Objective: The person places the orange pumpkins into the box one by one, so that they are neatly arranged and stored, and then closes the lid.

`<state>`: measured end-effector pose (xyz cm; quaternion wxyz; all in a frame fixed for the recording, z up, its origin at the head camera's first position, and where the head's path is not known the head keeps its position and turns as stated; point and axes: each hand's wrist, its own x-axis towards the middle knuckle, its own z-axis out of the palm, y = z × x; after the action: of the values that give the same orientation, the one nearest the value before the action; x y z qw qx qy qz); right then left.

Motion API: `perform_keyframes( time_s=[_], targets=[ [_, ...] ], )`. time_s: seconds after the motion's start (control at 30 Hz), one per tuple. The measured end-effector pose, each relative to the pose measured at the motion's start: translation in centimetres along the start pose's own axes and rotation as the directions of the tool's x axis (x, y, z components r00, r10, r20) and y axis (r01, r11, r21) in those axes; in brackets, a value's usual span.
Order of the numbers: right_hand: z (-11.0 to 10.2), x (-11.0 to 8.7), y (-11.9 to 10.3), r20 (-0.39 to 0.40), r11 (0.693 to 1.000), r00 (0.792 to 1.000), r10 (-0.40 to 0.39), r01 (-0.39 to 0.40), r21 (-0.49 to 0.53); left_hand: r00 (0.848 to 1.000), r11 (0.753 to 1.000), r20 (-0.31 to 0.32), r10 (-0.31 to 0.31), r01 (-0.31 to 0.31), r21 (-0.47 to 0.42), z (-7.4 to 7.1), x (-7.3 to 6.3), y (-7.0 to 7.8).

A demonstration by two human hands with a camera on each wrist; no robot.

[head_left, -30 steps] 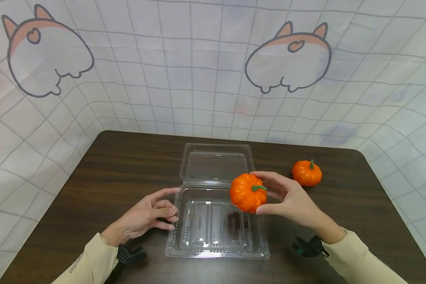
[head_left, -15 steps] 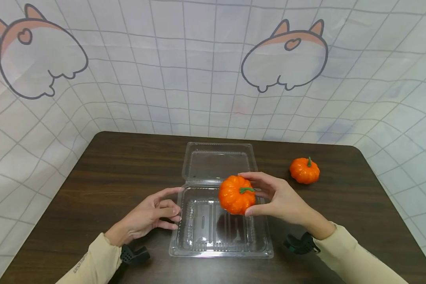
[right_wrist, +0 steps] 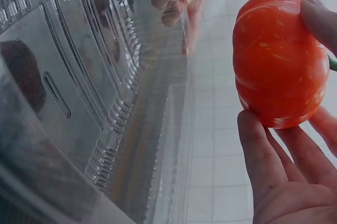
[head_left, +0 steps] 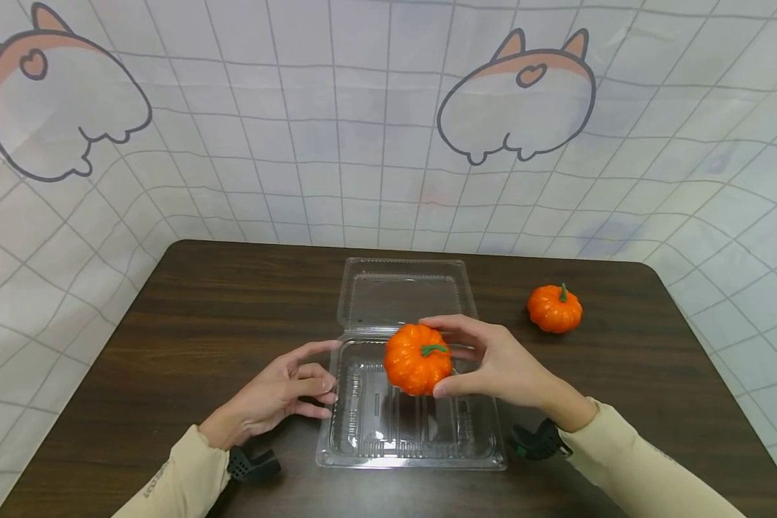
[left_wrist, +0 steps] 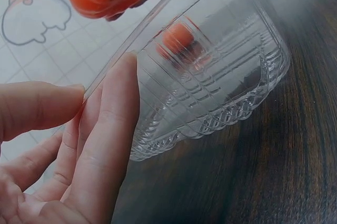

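Observation:
My right hand (head_left: pixel 498 367) grips a small orange pumpkin (head_left: pixel 416 360) with a green stem, thumb on the near side and fingers behind. In the head view the pumpkin overlaps the back of a clear plastic clamshell container (head_left: pixel 388 457), whose lid lies open toward the wall. The right wrist view shows the pumpkin (right_wrist: pixel 279 58) held up beside the container wall, above its rim. At the container's left side, my left hand (head_left: pixel 285 392) pinches the rim between thumb and fingers, plain in the left wrist view, where the container (left_wrist: pixel 210 71) reflects the orange pumpkin.
A second orange pumpkin (head_left: pixel 555 309) stands on the dark wooden table (head_left: pixel 233 302) at the back right. A white gridded cloth (head_left: pixel 375 129) with cartoon animals hangs behind and beside the table. Black straps (head_left: pixel 252 464) circle both wrists.
My right hand has carried the pumpkin leftward over the container. The left hand keeps its place at the container's left rim. The head view has shifted slightly.

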<state>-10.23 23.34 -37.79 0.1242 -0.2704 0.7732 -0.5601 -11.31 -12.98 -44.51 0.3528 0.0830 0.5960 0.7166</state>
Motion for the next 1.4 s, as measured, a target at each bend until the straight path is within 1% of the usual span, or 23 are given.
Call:
perform_keyframes(
  time_s=[0.2,0.5,0.8,0.93,1.07,1.4],
  targets=[
    [0.2,0.4,0.1,0.005,1.0,1.0,0.006,-0.006,0.026,1.0,1.0,0.002,-0.002,0.002,-0.01,0.3,0.1,0.1],
    [0.5,0.9,0.4,0.028,1.0,0.999,0.02,-0.021,0.02,1.0,1.0,-0.004,-0.01,0.01,-0.025,0.6,0.4,0.1],
    [0.9,1.4,0.9,0.079,0.998,0.996,0.051,-0.054,0.032,1.0,0.999,0.004,-0.014,0.014,-0.039,0.7,0.4,-0.3],
    [1.1,1.6,1.0,0.105,0.996,0.991,0.085,-0.088,0.019,1.0,0.999,0.016,-0.011,0.011,-0.041,0.8,0.5,-0.3],
    [1.1,2.0,1.4,0.124,0.994,0.986,0.108,-0.109,0.001,1.0,0.999,0.013,-0.011,0.012,-0.043,0.9,0.6,-0.3],
    [1.3,2.7,2.0,0.16,0.991,0.978,0.136,-0.133,-0.03,1.0,0.999,-0.001,-0.009,0.009,-0.036,0.7,0.8,-0.6]
  ],
)
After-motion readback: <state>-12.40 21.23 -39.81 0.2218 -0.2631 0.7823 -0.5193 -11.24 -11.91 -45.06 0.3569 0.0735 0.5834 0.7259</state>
